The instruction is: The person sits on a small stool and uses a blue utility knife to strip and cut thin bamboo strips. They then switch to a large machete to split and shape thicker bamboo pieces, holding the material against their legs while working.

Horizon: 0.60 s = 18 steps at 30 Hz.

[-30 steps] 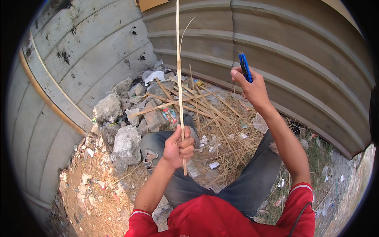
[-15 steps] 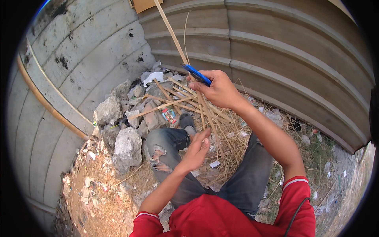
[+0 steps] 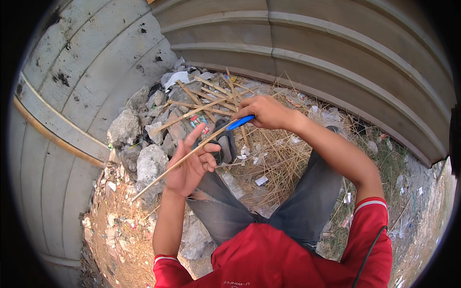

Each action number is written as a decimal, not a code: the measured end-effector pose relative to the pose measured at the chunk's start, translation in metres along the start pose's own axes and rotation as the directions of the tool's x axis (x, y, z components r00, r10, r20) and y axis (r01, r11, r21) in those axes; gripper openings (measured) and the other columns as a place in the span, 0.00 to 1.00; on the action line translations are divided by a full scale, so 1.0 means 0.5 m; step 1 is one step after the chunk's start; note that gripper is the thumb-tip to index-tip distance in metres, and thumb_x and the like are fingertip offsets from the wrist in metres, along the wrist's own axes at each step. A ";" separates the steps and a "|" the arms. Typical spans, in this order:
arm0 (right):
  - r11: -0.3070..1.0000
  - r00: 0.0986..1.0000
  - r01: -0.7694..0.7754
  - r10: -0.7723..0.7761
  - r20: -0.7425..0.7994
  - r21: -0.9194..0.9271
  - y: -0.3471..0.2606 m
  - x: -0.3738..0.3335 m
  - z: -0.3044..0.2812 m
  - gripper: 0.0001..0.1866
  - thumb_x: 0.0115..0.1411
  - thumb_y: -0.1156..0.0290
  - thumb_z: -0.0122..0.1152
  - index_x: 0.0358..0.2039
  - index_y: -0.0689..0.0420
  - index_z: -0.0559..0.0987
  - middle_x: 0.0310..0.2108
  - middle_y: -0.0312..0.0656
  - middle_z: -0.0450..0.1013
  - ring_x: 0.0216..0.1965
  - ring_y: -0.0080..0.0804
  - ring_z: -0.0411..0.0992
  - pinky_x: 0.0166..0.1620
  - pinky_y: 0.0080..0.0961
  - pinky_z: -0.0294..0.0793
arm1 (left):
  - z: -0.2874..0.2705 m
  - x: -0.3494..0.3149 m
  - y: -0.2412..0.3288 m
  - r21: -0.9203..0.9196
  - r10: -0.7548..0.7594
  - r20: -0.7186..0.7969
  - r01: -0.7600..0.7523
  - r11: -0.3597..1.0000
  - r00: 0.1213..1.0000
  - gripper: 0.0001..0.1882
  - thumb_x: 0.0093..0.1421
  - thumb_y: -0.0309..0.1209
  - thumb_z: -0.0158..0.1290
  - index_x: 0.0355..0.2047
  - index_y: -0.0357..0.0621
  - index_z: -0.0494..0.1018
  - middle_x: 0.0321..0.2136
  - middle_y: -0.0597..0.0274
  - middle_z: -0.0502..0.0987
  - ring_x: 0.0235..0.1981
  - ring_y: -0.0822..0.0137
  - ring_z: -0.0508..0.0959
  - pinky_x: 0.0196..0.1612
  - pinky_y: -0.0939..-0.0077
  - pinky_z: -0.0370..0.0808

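Observation:
My right hand is closed round a blue utility knife and the upper end of a thin bamboo-like strip. The strip slants down to the left from the knife, its lower end free beyond my left wrist. My left hand is open, palm up and fingers spread, with the strip crossing in front of it; whether they touch I cannot tell. Behind the knife, several similar strips lie crisscrossed on the rubble. My fingers hide the knife's far end.
Grey stones are heaped at the left, near a pale panel wall. A brown corrugated metal sheet stands at the back. Thin shavings and paper scraps litter the ground between my legs, near a dark sandal.
The strip has swung from pointing up and away to slanting down left. My right hand with the knife has come lower; my left hand has moved left, turned palm up and spread its fingers.

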State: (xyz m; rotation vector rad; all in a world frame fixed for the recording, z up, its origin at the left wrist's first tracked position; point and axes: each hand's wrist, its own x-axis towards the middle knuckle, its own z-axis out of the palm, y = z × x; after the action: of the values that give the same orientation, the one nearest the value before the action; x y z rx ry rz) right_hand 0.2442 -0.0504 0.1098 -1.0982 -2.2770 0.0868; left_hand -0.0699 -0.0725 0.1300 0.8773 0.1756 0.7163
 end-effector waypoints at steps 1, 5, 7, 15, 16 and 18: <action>1.000 1.000 -0.010 0.010 -0.019 0.023 0.013 -0.009 0.006 0.19 0.52 0.77 0.67 0.45 0.46 0.86 0.37 0.39 0.79 0.39 0.48 0.78 0.39 0.42 0.77 | 0.003 0.005 -0.001 -0.089 0.041 -0.039 -0.044 0.995 0.998 0.39 0.75 0.57 0.32 0.74 0.41 0.50 0.50 0.41 0.78 0.38 0.57 0.80 0.45 0.64 0.78; 0.989 0.993 -0.104 0.097 0.073 0.103 0.069 -0.046 0.015 0.16 0.56 0.71 0.69 0.46 0.51 0.85 0.38 0.42 0.80 0.38 0.48 0.78 0.40 0.42 0.76 | 0.043 0.054 -0.009 0.006 0.364 -0.237 -0.373 0.928 0.901 0.33 0.76 0.53 0.36 0.69 0.41 0.61 0.40 0.53 0.78 0.36 0.62 0.76 0.44 0.67 0.74; 0.990 0.992 -0.121 0.119 0.032 0.075 0.073 -0.053 0.014 0.18 0.57 0.64 0.71 0.49 0.51 0.84 0.37 0.44 0.80 0.38 0.49 0.78 0.41 0.43 0.76 | -0.036 0.089 -0.011 0.491 0.535 -0.116 -0.420 0.763 0.837 0.25 0.76 0.46 0.42 0.61 0.40 0.67 0.38 0.56 0.78 0.34 0.66 0.76 0.40 0.71 0.75; 0.520 0.397 -0.640 0.854 -0.336 0.565 0.131 -0.286 -0.034 0.27 0.67 0.47 0.60 0.50 0.60 0.79 0.28 0.40 0.75 0.29 0.28 0.74 0.33 0.30 0.74 | -0.060 0.228 -0.046 0.826 0.655 -0.095 -0.307 0.472 0.750 0.13 0.71 0.36 0.55 0.45 0.38 0.80 0.32 0.68 0.73 0.31 0.77 0.72 0.37 0.79 0.74; 0.373 0.230 -0.577 0.928 -0.294 0.727 0.141 -0.361 -0.005 0.26 0.69 0.47 0.57 0.46 0.60 0.80 0.26 0.38 0.73 0.25 0.23 0.71 0.29 0.25 0.73 | -0.060 0.238 -0.059 0.855 0.660 -0.082 -0.287 0.431 0.746 0.13 0.71 0.36 0.55 0.45 0.37 0.80 0.33 0.68 0.74 0.32 0.78 0.73 0.37 0.79 0.75; 0.184 0.071 -0.427 0.983 -0.169 0.885 0.117 -0.505 0.055 0.25 0.70 0.47 0.54 0.41 0.60 0.81 0.25 0.35 0.73 0.19 0.18 0.64 0.23 0.20 0.68 | -0.070 0.244 -0.073 0.856 0.624 -0.089 -0.261 0.447 0.776 0.14 0.71 0.35 0.56 0.47 0.37 0.81 0.36 0.68 0.76 0.33 0.78 0.76 0.40 0.79 0.78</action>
State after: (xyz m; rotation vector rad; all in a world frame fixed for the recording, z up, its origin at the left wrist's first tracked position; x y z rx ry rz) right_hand 0.3899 -0.1912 -0.0542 -1.4568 -0.4453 0.6837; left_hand 0.0258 0.0122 0.0976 1.7150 0.7077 1.3932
